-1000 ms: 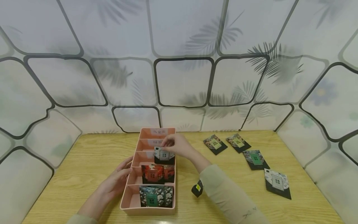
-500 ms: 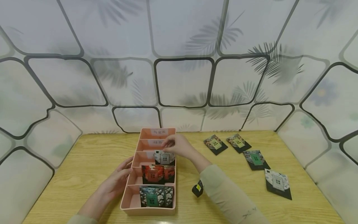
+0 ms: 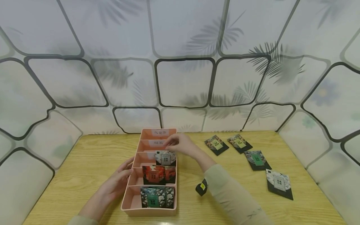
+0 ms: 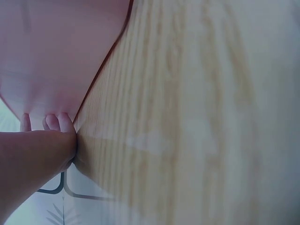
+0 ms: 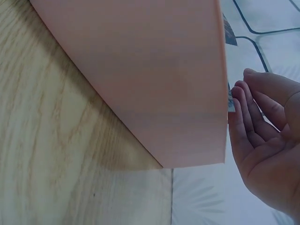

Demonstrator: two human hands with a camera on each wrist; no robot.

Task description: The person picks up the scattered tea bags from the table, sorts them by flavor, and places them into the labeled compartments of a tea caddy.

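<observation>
A pink divided box (image 3: 149, 212) stands lengthwise on the table. My left hand (image 3: 116, 182) rests its fingers against the box's left side; the left wrist view shows fingertips (image 4: 65, 122) touching the outer wall. My right hand (image 3: 181, 145) hovers over the box's right rim, fingers loosely bent, just above a white-and-black tea sachet (image 3: 166, 158) standing in the middle compartment. In the right wrist view, the right hand (image 5: 267, 136) holds nothing visible. Nearer compartments hold red tea sachets (image 3: 154, 175) and dark green floral tea sachets (image 3: 153, 198).
Two yellow-labelled sachets (image 3: 216, 144), a green-labelled sachet (image 3: 256, 160) and a white sachet (image 3: 279, 183) lie at the right on the wooden table (image 3: 90, 162). A small black object with a yellow patch (image 3: 201, 187) sits beside my right forearm. Patterned cloth walls (image 3: 182, 84) surround the table.
The white-and-black sachet has gone lower into the middle compartment. My right hand has let go of it, its fingers rising slightly off the top edge and shifting right.
</observation>
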